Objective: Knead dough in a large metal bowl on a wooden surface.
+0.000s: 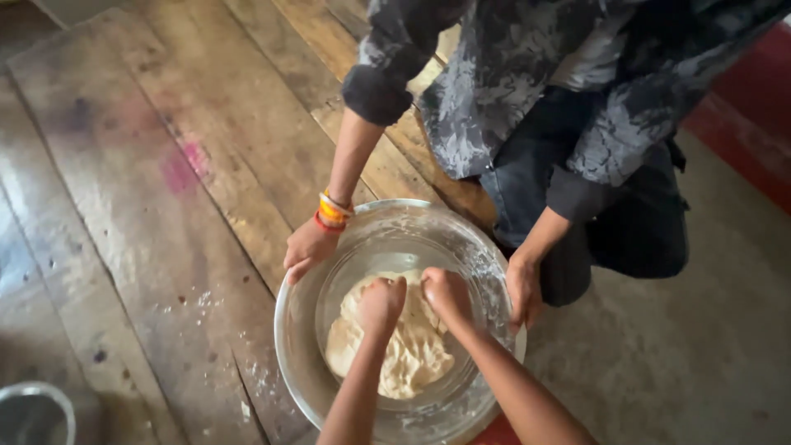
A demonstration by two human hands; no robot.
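Note:
A wide steel bowl [290,342] sits at the edge of a wooden plank surface [165,206]. Pale, soft dough [412,358] lies in its bottom. My left hand [381,303] is a closed fist pressed knuckles-down into the dough. Just to its right, my right hand [446,295] is also fisted and pushing into the dough's far side. Across from me, another person in a grey patterned shirt grips the bowl's rim with both hands: one hand [306,247] wearing orange and red bangles, the other hand [523,288] on the opposite side.
Flour dust is scattered on the planks [206,301] left of the bowl. The rim of a second metal vessel [37,408] shows at the bottom left. A grey floor [676,363] lies to the right, with a red strip [741,124] beyond.

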